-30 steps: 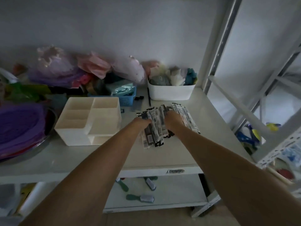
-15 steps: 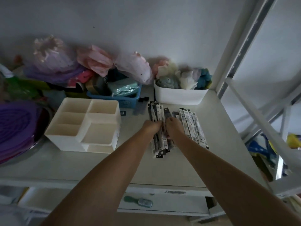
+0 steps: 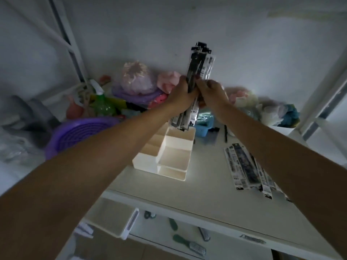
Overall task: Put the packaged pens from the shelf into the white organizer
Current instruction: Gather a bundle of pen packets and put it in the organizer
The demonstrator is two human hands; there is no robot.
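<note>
I see dim room, pale wall, white shelf [image 3: 187, 192] with metal frame uprights at both sides. White organizer [image 3: 174, 152] sits mid-shelf, stepped compartments open. Both hands raised above its back compartment: left hand [image 3: 181, 98] and right hand [image 3: 212, 94] clamped around bundle of packaged pens [image 3: 199, 72], held near upright, lower ends just over organizer. Loose pens [image 3: 246, 169] lie flat on shelf, right, partly hidden by my right forearm. Purple basket [image 3: 78, 132] left, cut by left arm. Clutter behind blurred, hard to identify. Fingertip detail lost in blur.
</note>
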